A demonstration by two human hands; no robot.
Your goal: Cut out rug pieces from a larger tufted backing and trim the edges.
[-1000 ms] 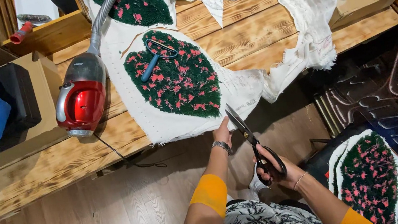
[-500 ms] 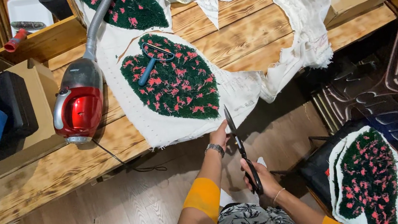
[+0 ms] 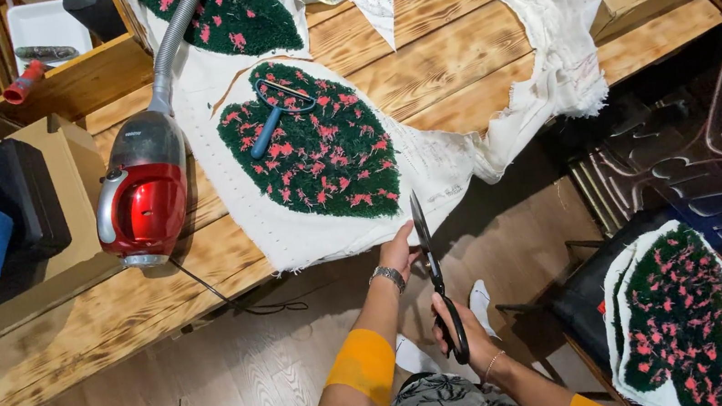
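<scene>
Scissors with long dark blades and black loop handles (image 3: pixel 437 276) stand almost upright at the near edge of the wooden plank table (image 3: pixel 471 52), their tips just at the hem of the off-white backing cloth (image 3: pixel 309 228) that hangs a little over that edge. We judge the trimming of this piece barely begun: the green tufted rug with pink flecks, roughly heart-shaped (image 3: pixel 313 145), has a wide margin of cloth all around it on the table, and we see no cut line running along its outline yet. One piece looks finished already: a leaf-shaped green and pink tufted rug with a narrow white border (image 3: pixel 678 320) lies apart on a dark seat at the right. More tufted shapes at the far end of the cloth sit uncut, so most of the work seems left.

Our left hand (image 3: pixel 399 249) pinches the cloth edge, fingers curled closed on the fabric just beside the blades. Our right hand (image 3: pixel 461 333) has its fingers threaded through the scissor loops and wrapped tight; the blades look nearly together.

A blue-handled lint tool (image 3: pixel 277 117) rests on the rug, and a red and grey handheld vacuum (image 3: pixel 143 198) lies on the cloth's left side.
</scene>
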